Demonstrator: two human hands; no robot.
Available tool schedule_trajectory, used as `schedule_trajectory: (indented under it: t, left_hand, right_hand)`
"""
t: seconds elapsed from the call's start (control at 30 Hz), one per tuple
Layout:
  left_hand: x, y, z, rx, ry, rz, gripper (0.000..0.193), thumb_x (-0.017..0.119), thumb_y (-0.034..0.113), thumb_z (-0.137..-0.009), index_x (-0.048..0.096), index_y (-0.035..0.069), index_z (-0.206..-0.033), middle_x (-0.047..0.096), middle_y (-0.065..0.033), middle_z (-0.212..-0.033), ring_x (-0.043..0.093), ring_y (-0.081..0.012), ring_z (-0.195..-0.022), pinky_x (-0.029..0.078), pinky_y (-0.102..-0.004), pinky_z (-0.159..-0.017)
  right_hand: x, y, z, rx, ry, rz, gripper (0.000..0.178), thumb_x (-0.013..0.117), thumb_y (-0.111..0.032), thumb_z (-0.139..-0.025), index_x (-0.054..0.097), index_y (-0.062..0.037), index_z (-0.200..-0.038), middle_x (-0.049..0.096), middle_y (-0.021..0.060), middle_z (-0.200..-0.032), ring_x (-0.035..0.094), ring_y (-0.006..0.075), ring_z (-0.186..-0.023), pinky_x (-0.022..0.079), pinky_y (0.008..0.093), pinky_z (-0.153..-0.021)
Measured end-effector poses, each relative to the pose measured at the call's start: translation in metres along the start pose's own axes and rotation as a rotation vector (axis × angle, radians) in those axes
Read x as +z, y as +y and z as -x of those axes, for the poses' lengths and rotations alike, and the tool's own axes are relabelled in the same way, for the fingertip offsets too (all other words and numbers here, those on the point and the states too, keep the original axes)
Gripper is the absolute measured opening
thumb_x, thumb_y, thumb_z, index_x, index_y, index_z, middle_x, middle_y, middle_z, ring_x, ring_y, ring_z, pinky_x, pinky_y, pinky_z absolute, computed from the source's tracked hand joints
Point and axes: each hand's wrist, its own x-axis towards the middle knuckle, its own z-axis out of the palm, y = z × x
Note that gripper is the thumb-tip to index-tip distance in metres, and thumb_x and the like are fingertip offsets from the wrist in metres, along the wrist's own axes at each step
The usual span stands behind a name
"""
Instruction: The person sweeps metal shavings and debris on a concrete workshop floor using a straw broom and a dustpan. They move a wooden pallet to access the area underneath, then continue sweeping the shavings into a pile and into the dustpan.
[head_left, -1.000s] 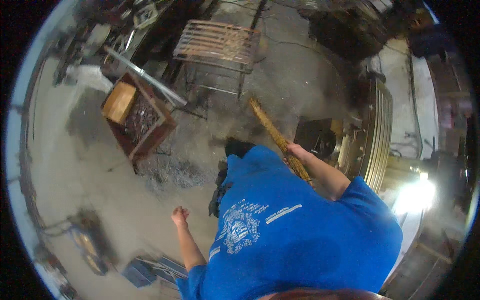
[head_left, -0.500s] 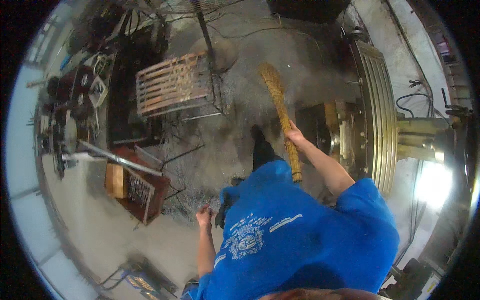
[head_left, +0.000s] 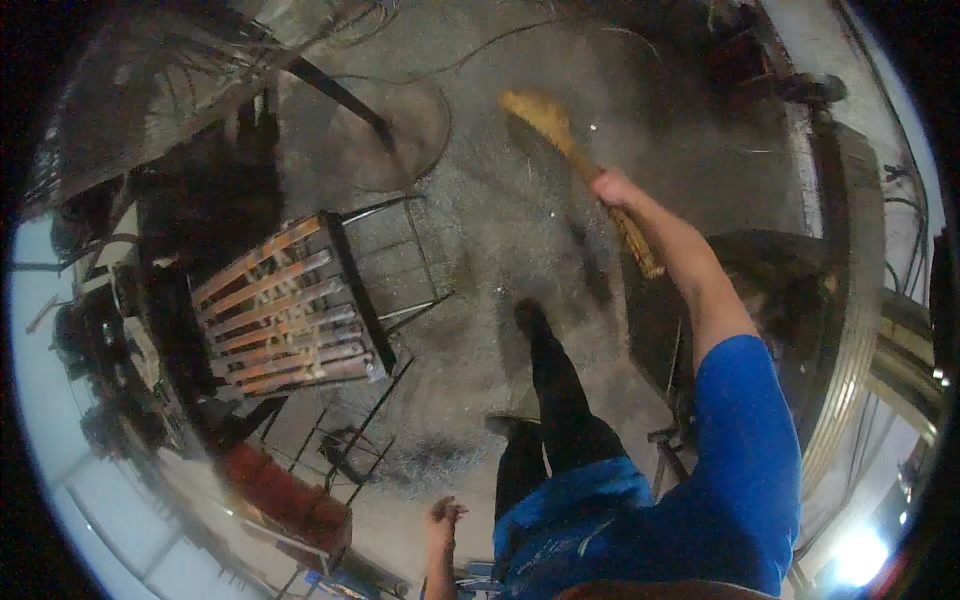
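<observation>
My right hand (head_left: 616,188) is wrapped round the handle of a straw broom (head_left: 543,115), at arm's length ahead of me. Its yellow bristle end points forward and left above the concrete floor, and the bound butt end sticks out behind my fist. The broom head is a little blurred. At the lower edge my left hand (head_left: 446,514) hangs by my side, fingers loosely bent and apart, with nothing seen in it. Nearest to that hand lies a patch of shiny metal shavings (head_left: 430,462) on the floor.
To the left stands a slatted metal rack (head_left: 290,315) on thin legs, with a reddish-brown box (head_left: 285,495) behind it. A dark post (head_left: 345,100) rises from a round base. Machinery with a long ribbed metal part (head_left: 850,370) lines the right. A cable crosses the floor ahead.
I have moved forward, so the slatted rack and the box appear nearer and lower. My right arm has stretched out, carrying the broom ahead. My left hand still hangs at my side.
</observation>
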Motion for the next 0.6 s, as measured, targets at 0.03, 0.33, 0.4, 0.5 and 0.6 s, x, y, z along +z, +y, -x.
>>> schedule_trajectory:
  t: [0.03,0.33,0.4,0.5,0.6]
  left_hand:
    - [0.005,-0.002,0.000,-0.041,0.009,-0.021,0.028,0.051,0.009,-0.079,0.050,-0.005,-0.103,0.060,-0.0136,-0.080,0.060,-0.0223,-0.075,0.047,-0.0294,-0.068]
    - [0.054,0.012,-0.009,-0.099,-0.012,0.040,0.026,0.050,0.014,-0.083,0.050,-0.005,-0.102,0.060,-0.0143,-0.079,0.059,-0.0210,-0.072,0.047,-0.0288,-0.066]
    - [0.055,0.005,-0.030,-0.045,-0.071,0.032,0.025,0.048,0.012,-0.083,0.050,-0.005,-0.101,0.059,-0.0143,-0.079,0.059,-0.0206,-0.071,0.047,-0.0284,-0.066]
    - [0.065,0.029,-0.040,0.051,-0.151,0.081,0.023,0.047,0.010,-0.083,0.050,-0.005,-0.101,0.059,-0.0138,-0.079,0.059,-0.0199,-0.071,0.047,-0.0279,-0.065]
    - [0.069,0.061,-0.050,0.187,-0.151,0.123,0.021,0.047,0.008,-0.083,0.051,-0.005,-0.099,0.059,-0.0127,-0.078,0.059,-0.0191,-0.070,0.047,-0.0269,-0.064]
  right_hand:
    - [-0.007,0.006,-0.030,-0.067,-0.009,0.149,0.007,0.049,-0.015,-0.071,0.056,-0.0117,-0.070,0.058,0.0034,-0.070,0.056,0.0221,-0.072,0.042,0.0337,-0.080]
    - [0.140,0.009,0.119,-0.096,-0.319,-0.591,0.065,0.044,-0.004,-0.078,0.012,-0.0100,-0.134,0.047,0.0024,-0.060,0.047,0.0129,-0.055,0.044,0.0324,-0.055]
    - [0.126,-0.036,0.181,-0.010,-0.428,-0.421,0.064,0.050,-0.011,-0.074,0.022,-0.0087,-0.131,0.052,0.0082,-0.076,0.049,0.0162,-0.060,0.044,0.0328,-0.057]
    - [0.018,-0.087,0.186,0.456,-0.861,-0.533,0.078,0.060,-0.013,-0.068,0.018,-0.0103,-0.133,0.056,0.0127,-0.090,0.056,0.0201,-0.065,0.045,0.0338,-0.049]
    - [-0.072,-0.104,0.170,0.450,-0.825,-0.588,0.051,0.052,-0.017,-0.076,0.034,-0.0093,-0.123,0.053,0.0118,-0.095,0.056,0.0217,-0.071,0.049,0.0382,-0.054]
